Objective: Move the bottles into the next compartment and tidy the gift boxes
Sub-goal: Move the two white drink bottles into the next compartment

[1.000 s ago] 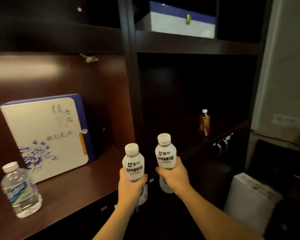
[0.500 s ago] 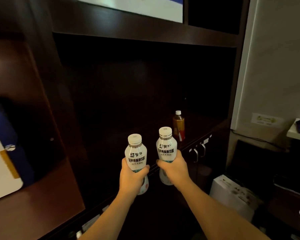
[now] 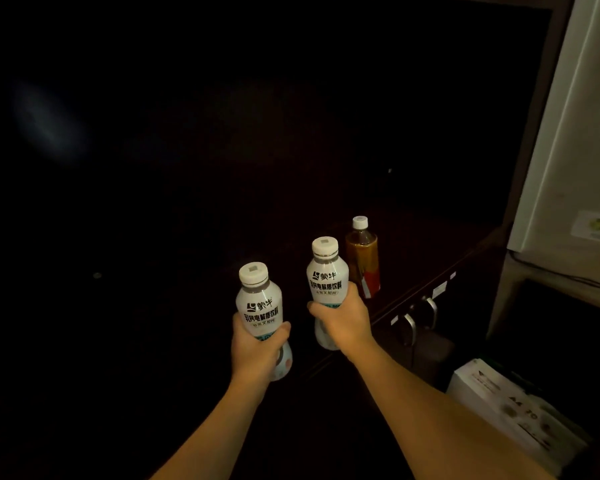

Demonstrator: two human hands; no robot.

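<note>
Dark wooden shelving (image 3: 413, 258) filled nearly the whole view, its compartment almost black, with a pale wall (image 3: 575, 116) at its right edge. Both bare forearms reached forward and up from the lower edge, wrists straight. The left hand (image 3: 257, 348) was clenched around the lower body of a white drink bottle (image 3: 259, 306), held upright with its cap on top. The right hand (image 3: 343, 320), a little higher and further forward, gripped a second white bottle (image 3: 326, 278) the same way, thumb wrapped across its front. Both bottles were carried in front of the shelf edge, near each other but apart. An amber bottle with a white cap (image 3: 362, 258) stood upright on the shelf just behind the right hand. Two metal handles (image 3: 420, 313) showed below the shelf edge, and a white carton (image 3: 510, 410) lay lower right of them.
</note>
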